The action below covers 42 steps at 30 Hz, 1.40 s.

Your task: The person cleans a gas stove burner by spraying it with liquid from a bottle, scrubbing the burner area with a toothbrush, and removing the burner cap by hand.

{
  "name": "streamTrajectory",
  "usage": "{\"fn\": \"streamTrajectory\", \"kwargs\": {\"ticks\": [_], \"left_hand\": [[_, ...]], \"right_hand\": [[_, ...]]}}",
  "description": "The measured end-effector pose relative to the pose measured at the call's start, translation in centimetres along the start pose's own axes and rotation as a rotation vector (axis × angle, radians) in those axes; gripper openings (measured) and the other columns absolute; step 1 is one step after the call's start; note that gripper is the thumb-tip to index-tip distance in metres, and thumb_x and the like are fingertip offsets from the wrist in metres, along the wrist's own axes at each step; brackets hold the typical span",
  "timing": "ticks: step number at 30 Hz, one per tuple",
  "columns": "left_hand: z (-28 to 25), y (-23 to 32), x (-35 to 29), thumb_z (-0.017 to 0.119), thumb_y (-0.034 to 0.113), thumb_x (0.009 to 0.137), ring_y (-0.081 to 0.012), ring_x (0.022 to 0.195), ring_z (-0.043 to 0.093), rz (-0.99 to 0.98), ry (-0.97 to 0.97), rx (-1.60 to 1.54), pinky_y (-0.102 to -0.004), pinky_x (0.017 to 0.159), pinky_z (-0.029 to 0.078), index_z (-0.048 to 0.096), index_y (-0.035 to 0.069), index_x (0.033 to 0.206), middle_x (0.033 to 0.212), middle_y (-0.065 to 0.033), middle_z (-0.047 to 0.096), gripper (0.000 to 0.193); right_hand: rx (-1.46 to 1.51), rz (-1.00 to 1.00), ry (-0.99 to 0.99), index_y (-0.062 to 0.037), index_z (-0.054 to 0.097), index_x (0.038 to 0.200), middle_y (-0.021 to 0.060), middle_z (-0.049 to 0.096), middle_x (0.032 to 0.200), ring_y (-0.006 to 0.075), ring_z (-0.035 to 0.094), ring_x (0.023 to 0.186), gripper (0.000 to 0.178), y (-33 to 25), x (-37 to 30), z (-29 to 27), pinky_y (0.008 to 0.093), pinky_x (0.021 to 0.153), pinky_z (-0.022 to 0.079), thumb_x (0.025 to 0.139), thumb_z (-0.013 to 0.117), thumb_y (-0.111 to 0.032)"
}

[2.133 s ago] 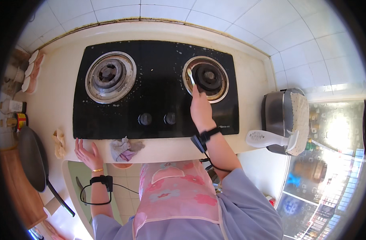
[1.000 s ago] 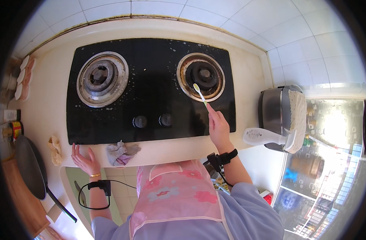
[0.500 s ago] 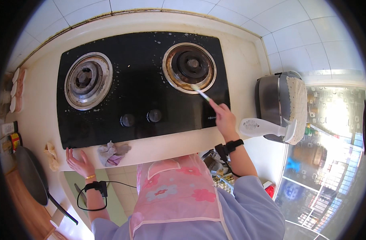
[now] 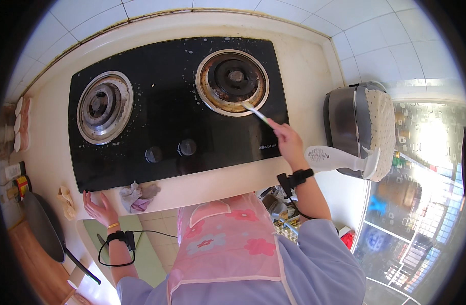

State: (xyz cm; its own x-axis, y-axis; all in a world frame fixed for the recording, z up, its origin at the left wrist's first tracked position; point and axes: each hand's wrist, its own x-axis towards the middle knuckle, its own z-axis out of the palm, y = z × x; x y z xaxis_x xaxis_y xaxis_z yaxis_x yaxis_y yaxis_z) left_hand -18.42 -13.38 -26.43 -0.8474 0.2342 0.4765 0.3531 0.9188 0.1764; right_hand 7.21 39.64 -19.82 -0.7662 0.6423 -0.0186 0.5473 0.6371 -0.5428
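Note:
My right hand [image 4: 289, 144] is closed around the thin handle of a small, toothbrush-like brush [image 4: 256, 113]. Its bristle end rests on the front part of the stained metal ring around the right burner [image 4: 236, 76]. Brown grime marks that ring. My left hand [image 4: 100, 208] lies on the counter's front edge by the near left corner of the black gas stove [image 4: 167, 101], fingers spread and holding nothing. Just right of it sits a crumpled grey-pink cloth [image 4: 139, 197].
A white spray bottle [image 4: 335, 158] lies on its side right of my right wrist, before a grey appliance with a cloth cover [image 4: 379, 134]. The left burner [image 4: 105, 108] and two knobs are on the stove. A dark frying pan [image 4: 44, 227] stands at the left.
The brush head has shifted slightly right along the front of the right burner's ring, my right hand moving with it. My left hand stays at the stove's corner. The whole view has turned a little.

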Motion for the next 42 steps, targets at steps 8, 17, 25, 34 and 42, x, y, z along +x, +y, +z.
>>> {"fn": "streamTrajectory", "kwargs": {"ticks": [8, 17, 25, 34, 42], "left_hand": [[-0.3, 0.4, 0.1, 0.06, 0.025, 0.089, -0.031, 0.12, 0.046, -0.024, -0.001, -0.024, -0.0434, 0.103, 0.032, 0.051, 0.002, 0.121, 0.131, -0.0113, 0.05, 0.04], [-0.3, 0.6, 0.0, 0.06, 0.023, 0.089, -0.0311, 0.12, 0.046, -0.039, -0.011, -0.027, -0.0437, 0.102, 0.033, 0.05, 0.002, 0.121, 0.131, -0.0116, 0.05, 0.04], [-0.2, 0.6, 0.3, 0.061, 0.021, 0.088, -0.0315, 0.119, 0.047, -0.011, -0.009, -0.052, -0.0438, 0.102, 0.033, 0.049, 0.002, 0.122, 0.131, -0.0118, 0.05, 0.041], [-0.2, 0.5, 0.2, 0.061, 0.021, 0.087, -0.0314, 0.118, 0.048, -0.029, -0.003, -0.038, -0.0432, 0.102, 0.034, 0.051, 0.003, 0.12, 0.13, -0.0115, 0.052, 0.038], [-0.2, 0.4, 0.2, 0.061, 0.022, 0.087, -0.0309, 0.119, 0.047, -0.036, -0.009, -0.049, -0.0435, 0.102, 0.033, 0.051, 0.002, 0.12, 0.131, -0.0106, 0.051, 0.04]], "right_hand": [[0.022, -0.164, 0.015, -0.0268, 0.062, 0.121, 0.0072, 0.054, 0.077, 0.0239, 0.058, 0.067, 0.046, -3.6, 1.1, -1.3, 0.0315, 0.061, 0.047, 0.085, 0.056, 0.001], [-0.153, -0.283, 0.036, -0.0296, 0.061, 0.121, 0.0056, 0.055, 0.079, 0.0273, 0.059, 0.068, 0.055, -5.4, 3.0, 2.5, 0.0353, 0.059, 0.047, 0.079, 0.053, 0.005], [-0.117, -0.234, -0.001, -0.032, 0.062, 0.12, 0.0051, 0.055, 0.078, 0.0267, 0.058, 0.067, 0.054, -5.4, 3.3, 2.4, 0.0338, 0.061, 0.047, 0.08, 0.055, 0.003], [-0.137, -0.106, -0.07, -0.0318, 0.063, 0.118, 0.0057, 0.054, 0.076, 0.0272, 0.057, 0.067, 0.051, -2.2, 1.9, 0.7, 0.0341, 0.062, 0.047, 0.081, 0.055, 0.003], [-0.174, -0.218, -0.063, -0.0308, 0.064, 0.117, 0.0055, 0.059, 0.083, 0.0272, 0.06, 0.072, 0.047, -6.7, 4.2, 2.3, 0.0355, 0.062, 0.048, 0.082, 0.055, -0.001]]}}
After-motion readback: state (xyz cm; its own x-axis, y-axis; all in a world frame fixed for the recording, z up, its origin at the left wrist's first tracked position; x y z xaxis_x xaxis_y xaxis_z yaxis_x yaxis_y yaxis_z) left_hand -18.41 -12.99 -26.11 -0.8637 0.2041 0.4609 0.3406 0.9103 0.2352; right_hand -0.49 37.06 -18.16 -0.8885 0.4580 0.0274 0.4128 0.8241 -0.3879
